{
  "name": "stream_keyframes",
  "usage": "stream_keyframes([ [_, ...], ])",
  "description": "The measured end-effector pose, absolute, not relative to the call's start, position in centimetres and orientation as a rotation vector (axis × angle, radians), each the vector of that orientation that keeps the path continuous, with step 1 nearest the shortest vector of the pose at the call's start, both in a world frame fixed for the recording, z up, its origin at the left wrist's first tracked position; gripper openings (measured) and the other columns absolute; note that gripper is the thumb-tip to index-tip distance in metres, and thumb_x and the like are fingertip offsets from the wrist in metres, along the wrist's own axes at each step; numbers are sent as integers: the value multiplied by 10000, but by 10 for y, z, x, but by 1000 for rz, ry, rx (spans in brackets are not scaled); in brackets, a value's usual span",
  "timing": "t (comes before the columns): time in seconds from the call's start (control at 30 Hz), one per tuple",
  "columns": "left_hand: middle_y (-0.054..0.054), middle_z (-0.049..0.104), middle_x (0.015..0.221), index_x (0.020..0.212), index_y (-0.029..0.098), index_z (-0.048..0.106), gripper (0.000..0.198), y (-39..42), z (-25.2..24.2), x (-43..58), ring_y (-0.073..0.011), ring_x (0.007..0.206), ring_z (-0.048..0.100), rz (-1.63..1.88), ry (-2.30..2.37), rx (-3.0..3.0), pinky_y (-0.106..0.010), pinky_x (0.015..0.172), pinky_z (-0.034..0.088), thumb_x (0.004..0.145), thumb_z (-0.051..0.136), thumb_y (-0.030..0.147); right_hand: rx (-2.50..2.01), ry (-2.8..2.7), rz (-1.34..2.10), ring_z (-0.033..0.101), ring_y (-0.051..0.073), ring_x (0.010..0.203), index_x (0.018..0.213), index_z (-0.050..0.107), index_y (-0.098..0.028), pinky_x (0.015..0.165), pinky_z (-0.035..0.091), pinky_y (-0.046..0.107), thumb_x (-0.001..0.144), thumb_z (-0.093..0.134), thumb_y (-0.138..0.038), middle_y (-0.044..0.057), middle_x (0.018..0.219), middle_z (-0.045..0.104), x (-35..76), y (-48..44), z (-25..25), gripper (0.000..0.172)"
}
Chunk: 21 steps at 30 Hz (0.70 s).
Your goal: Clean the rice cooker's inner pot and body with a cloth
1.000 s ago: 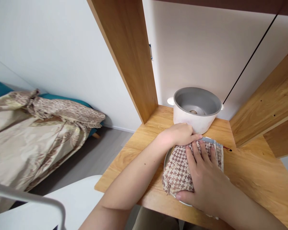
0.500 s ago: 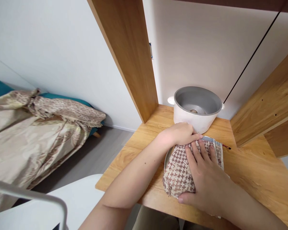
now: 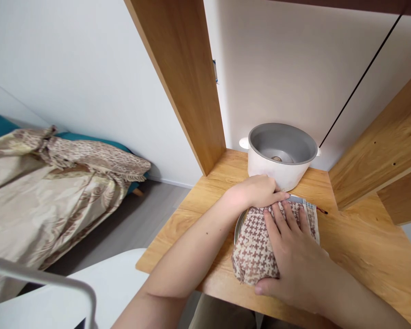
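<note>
A brown-and-cream houndstooth cloth (image 3: 255, 246) lies over a round, metal-rimmed object (image 3: 239, 228) on the wooden tabletop. Most of that object is hidden; its rim shows at the left and a greyish edge at the far side. My left hand (image 3: 262, 191) is closed on its far-left edge, the thumb along the top and the other fingers out of sight. My right hand (image 3: 294, 256) lies flat on the cloth with its fingers stretched out and apart. Just behind my left hand stands a white pot (image 3: 277, 176) with a grey inside and no lid on it.
Wooden uprights (image 3: 188, 87) flank the tabletop (image 3: 366, 260), with a pale wall panel behind the pot. At lower left are a white chair seat (image 3: 113, 278) and a grey metal tube (image 3: 44, 278). Farther left, a patterned throw (image 3: 99, 157) covers a teal sofa.
My right hand and the cloth's near edge have shifted very slightly toward me. My left hand and the pot stay where they were.
</note>
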<state>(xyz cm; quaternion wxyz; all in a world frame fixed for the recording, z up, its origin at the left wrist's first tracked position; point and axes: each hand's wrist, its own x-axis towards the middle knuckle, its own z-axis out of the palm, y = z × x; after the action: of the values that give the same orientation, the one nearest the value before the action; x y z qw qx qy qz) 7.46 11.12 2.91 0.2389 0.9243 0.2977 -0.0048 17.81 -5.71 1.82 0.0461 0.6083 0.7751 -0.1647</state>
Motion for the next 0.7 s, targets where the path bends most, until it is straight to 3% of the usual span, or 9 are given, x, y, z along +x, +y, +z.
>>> stream_keyframes([
  [0.17,-109,778,919,900,196,770,565,109,34,76,-248,868,695,-96,862,2542,-355,767,481,1015,374,582,1743,2360,-622,-228,442,1530,1676,44,-90,1217,-52,719,748,750,-677,206,1706,-112,187,-49,29,1305],
  [0.5,-80,789,946,966,245,786,516,112,29,74,-249,879,691,-67,801,2561,-351,752,470,1004,404,589,1779,2425,-482,-24,496,1554,1644,216,-7,1231,99,728,860,752,-484,299,1687,45,176,-62,23,1063],
  [0.7,-99,769,877,882,205,768,543,109,35,75,-239,828,680,-100,840,2567,-345,734,468,1017,384,564,1727,2453,-543,-90,474,1556,1663,169,-51,1235,20,717,802,779,-541,259,1706,17,180,-56,24,1164],
])
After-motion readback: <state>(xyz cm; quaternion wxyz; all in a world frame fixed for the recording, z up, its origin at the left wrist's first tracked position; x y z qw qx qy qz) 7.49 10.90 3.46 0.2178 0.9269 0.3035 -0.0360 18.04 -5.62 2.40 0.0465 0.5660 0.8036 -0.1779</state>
